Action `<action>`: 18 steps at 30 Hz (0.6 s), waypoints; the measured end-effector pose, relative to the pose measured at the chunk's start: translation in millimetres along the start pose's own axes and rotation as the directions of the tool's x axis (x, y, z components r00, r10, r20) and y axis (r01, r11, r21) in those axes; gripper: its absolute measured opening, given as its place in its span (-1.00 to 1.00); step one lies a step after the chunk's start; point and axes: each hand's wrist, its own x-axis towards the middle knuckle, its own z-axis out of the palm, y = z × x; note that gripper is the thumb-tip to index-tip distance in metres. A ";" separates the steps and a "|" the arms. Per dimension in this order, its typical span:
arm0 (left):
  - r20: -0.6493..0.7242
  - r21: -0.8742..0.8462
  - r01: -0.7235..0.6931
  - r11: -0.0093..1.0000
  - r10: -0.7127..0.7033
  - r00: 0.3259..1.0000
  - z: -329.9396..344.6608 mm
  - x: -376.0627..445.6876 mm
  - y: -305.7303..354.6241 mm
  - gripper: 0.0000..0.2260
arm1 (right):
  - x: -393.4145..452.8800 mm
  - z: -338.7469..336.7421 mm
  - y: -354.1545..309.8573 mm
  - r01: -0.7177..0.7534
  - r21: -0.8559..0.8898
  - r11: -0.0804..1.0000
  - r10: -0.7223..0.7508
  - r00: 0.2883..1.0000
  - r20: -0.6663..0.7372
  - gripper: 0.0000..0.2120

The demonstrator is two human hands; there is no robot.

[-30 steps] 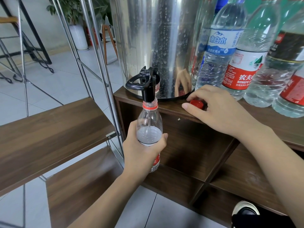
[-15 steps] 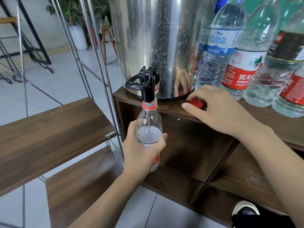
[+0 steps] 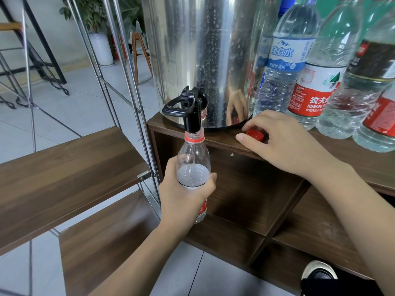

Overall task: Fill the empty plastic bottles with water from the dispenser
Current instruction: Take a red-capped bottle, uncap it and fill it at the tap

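Where shelf ends, bottle [image 3: 193, 165] underneath tap [image 3: 193, 112]

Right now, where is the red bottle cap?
In the head view, the red cap lies on the wooden shelf top, right of centre, under the right hand's fingers, just in front of the steel dispenser's base.

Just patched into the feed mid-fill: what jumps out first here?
The left hand grips a small clear plastic bottle under the black tap of the big steel dispenser, water near its shoulder. The right hand rests on the brown wooden shelf, holding a red cap.
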 end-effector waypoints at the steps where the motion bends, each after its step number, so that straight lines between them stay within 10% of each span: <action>1: -0.003 -0.004 0.001 1.000 -0.002 1.000 0.3 -0.1 0.6 -0.45 | 0.0 -0.1 0.1 0.000 -0.001 1.000 0.000 1.000 0.000 -0.57; 18: -0.003 -0.033 0.008 0.999 -0.008 1.000 0.8 -0.2 3.1 -0.47 | 0.7 1.2 0.9 0.002 -0.008 1.000 -0.002 1.000 -0.002 -0.57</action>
